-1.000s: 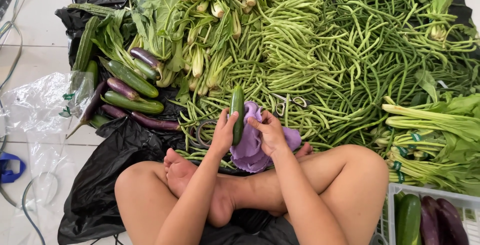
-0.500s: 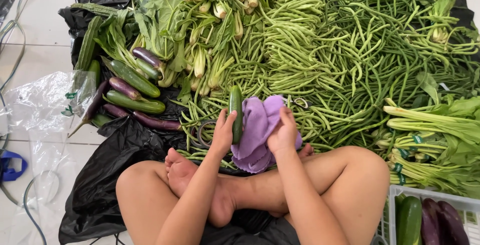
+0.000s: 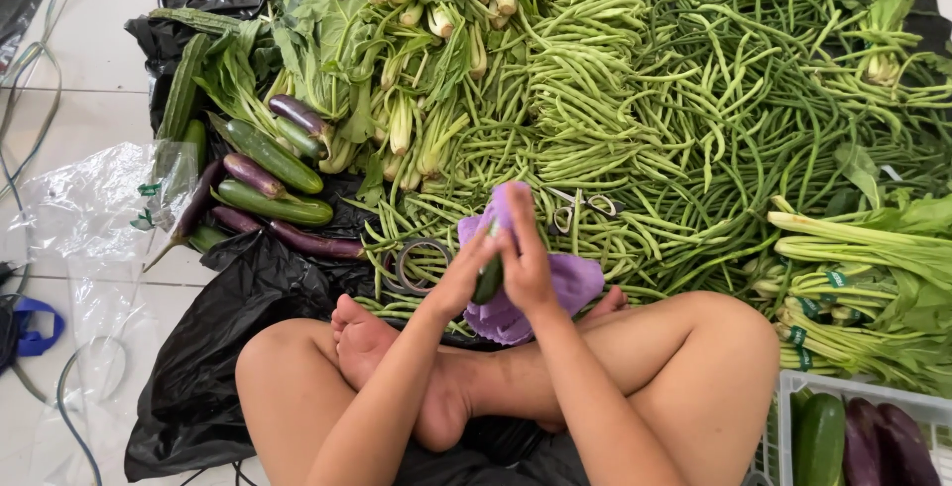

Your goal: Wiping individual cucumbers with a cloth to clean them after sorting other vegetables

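Observation:
I sit cross-legged on the floor before a spread of vegetables. My left hand (image 3: 458, 276) grips the lower end of a green cucumber (image 3: 488, 278). My right hand (image 3: 526, 253) presses a purple cloth (image 3: 570, 283) around that cucumber, so most of it is hidden between cloth and fingers. Both hands meet just above my crossed feet. A heap of long green beans (image 3: 674, 99) lies right behind them.
Cucumbers and purple eggplants (image 3: 268, 188) lie on black plastic sheet (image 3: 208, 347) at left. Leafy greens (image 3: 397, 60) sit behind; bundled stalks (image 3: 863, 258) at right. A white crate (image 3: 793, 387) at lower right holds cucumber and eggplants. Scissors (image 3: 580, 206), a tape ring (image 3: 421, 266), clear bags (image 3: 89, 218).
My right hand has lifted the purple cloth up and folded it over the cucumber. The cucumber, upright and mostly bare before, is now tilted and covered.

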